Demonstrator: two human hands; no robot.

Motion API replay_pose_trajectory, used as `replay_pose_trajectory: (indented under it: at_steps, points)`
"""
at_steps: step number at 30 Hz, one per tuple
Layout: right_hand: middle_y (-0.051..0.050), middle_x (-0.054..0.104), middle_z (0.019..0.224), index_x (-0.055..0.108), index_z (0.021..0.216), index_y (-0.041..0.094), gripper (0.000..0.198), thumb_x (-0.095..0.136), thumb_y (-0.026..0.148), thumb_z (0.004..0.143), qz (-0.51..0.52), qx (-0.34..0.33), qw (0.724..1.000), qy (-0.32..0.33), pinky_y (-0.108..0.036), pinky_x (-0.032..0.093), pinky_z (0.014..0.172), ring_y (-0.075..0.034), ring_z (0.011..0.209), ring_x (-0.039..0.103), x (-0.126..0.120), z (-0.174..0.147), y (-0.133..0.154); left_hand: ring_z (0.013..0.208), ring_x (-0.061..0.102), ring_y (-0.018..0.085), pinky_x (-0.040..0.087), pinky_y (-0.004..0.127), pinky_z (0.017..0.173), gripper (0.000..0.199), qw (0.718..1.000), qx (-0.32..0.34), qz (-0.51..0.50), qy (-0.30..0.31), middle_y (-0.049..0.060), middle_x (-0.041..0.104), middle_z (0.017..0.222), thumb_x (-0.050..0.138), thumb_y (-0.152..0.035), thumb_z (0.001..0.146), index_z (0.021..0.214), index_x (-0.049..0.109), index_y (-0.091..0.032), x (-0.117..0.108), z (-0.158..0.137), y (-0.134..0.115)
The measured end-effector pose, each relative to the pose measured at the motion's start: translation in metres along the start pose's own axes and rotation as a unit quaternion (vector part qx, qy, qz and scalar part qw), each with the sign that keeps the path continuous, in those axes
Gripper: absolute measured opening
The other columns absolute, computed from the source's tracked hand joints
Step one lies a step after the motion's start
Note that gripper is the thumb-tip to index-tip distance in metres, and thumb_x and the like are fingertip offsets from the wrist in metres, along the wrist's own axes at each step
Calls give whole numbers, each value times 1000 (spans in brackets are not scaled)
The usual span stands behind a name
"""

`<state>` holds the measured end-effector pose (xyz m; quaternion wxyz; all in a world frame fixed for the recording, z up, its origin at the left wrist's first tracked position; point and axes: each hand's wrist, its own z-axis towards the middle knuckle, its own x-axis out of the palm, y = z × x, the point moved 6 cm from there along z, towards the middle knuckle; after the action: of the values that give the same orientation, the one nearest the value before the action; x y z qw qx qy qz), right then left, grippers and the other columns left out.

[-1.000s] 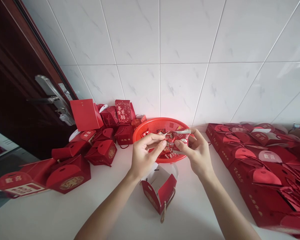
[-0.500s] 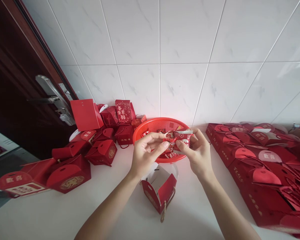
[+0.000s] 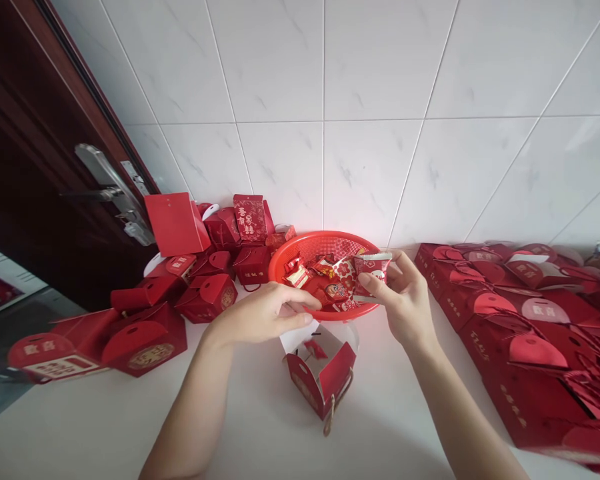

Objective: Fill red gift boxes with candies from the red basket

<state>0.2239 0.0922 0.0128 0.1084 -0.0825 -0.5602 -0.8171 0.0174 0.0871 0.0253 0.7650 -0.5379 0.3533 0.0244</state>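
A small red gift box (image 3: 323, 381) with a twine handle stands on the white table, its top flaps apart. Inside it a red-wrapped candy (image 3: 315, 349) shows, slightly blurred. Just above the box's far left flap is my left hand (image 3: 267, 311), fingers apart and holding nothing. My right hand (image 3: 404, 293) pinches a red-and-white candy packet (image 3: 371, 270) between thumb and fingers, over the right side of the red basket (image 3: 320, 238). Several wrapped candies (image 3: 337, 291) lie in that basket.
At the left, several red gift boxes (image 3: 145, 343) are heaped near a dark door (image 3: 40, 153). Rows of closed red boxes (image 3: 485, 333) with cords line the right side. A tiled wall (image 3: 280, 160) rises behind the basket.
My left hand has parted from the right one and moved left and down, opening. A red candy now shows in the box. My right hand keeps the packet.
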Motion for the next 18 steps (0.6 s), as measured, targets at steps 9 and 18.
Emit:
replay_pose_trajectory:
  at_steps: [9,18]
  points:
    - [-5,76,103,61,94,25,35,83,45,76,29,33,995,84,-40,64,77,-24,92,72,15,-4,-8,109,71,27,59,35,93,36,979,27,-102,-177,9,75,117,76,-36,83,116,75,-22,8,12,-8]
    - [-5,76,104,64,102,26,39,84,44,74,26,61,996,59,-41,65,71,-27,95,73,8,-1,-11,102,72,25,60,34,90,34,970,33,-89,-226,8,77,112,76,-34,82,114,75,-24,4,11,-1]
